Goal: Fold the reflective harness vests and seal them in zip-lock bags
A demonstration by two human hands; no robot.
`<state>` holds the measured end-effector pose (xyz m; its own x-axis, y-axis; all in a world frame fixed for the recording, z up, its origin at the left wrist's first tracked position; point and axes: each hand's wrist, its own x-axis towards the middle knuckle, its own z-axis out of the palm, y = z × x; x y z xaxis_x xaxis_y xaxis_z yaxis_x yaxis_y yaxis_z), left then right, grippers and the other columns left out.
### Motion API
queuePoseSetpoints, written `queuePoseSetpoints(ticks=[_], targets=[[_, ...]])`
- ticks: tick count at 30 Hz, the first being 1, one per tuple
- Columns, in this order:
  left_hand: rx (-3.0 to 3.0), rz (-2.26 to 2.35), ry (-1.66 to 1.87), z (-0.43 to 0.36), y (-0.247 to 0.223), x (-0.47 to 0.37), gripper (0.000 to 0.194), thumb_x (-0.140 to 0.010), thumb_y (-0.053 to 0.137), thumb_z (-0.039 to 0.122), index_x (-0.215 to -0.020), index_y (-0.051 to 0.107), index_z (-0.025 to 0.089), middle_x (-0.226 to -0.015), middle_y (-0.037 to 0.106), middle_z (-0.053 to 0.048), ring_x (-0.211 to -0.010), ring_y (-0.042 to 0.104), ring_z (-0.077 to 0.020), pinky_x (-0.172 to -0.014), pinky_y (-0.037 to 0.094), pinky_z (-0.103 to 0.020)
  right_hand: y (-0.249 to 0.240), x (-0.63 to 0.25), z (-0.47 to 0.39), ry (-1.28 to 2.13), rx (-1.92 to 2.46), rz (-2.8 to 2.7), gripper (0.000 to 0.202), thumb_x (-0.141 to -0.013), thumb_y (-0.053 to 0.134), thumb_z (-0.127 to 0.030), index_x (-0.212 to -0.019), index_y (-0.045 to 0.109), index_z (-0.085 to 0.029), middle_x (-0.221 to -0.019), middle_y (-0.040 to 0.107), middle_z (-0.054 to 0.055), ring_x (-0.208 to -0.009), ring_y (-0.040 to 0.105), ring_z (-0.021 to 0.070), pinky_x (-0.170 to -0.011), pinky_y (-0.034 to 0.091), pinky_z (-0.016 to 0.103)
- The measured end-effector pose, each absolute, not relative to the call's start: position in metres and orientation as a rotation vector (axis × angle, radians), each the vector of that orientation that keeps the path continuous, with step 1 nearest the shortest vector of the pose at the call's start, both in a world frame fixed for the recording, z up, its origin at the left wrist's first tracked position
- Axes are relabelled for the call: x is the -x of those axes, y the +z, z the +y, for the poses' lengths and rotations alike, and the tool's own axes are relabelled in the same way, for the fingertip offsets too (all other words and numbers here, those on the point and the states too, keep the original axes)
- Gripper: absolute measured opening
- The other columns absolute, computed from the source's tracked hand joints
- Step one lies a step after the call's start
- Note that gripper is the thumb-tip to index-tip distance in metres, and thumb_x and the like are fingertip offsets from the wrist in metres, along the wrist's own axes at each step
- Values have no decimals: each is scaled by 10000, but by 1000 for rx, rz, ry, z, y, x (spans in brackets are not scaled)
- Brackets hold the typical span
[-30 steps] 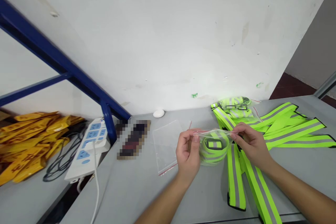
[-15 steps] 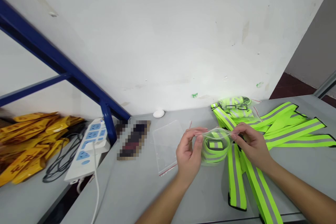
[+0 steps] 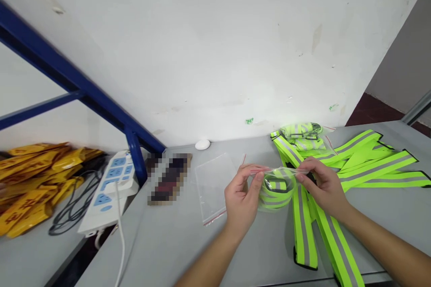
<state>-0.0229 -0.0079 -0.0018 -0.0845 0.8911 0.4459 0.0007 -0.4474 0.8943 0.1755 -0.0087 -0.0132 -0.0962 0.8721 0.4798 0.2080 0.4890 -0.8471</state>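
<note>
Lime green, the coiled band (image 3: 276, 197) sits inside a clear bag (image 3: 282, 171) over the worktop (image 3: 161, 242); fingers of the left hand (image 3: 242, 197) and right hand (image 3: 323, 188) pinch opposite ends of its mouth, holding it straight.

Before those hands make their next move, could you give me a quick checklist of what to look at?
1. Left hand gripping the bag by its top edge: ok.
2. Right hand pinching that edge's other end: ok.
3. Coiled strap inside the bag: ok.
4. Bag sealed all along: cannot tell.
5. Loose straps neatly sorted: not ok, they overlap.
6. Flat bag on the table: ok.
</note>
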Motion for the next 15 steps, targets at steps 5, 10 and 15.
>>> queuePoseSetpoints(ticks=[5,10,15], targets=[[-1550,911,1456,-8,2,23,79,-836,650,233,-892,687,190,-970,702,-86,-976,633,-219,-869,507,-375,-10,-172,-11,669,941,-1675,70,-887,604,-227,-947,631,-251,-805,595,34,-743,567,185,-641,460,335],[-1510,898,1455,-9,3,21,62,-838,647,210,-830,708,201,-875,717,-70,-910,634,-202,-817,516,-351,-8,-171,-11,617,904,-1672,95,-865,632,-197,-938,645,-257,-816,614,36,-770,587,190,-661,478,342],[-1559,900,1450,-9,0,22,83,-840,646,199,-825,726,210,-820,727,-57,-892,601,-193,-783,505,-334,-6,-171,-11,610,906,-1657,68,-846,660,-207,-895,680,-249,-793,618,38,-756,594,188,-636,483,327]])
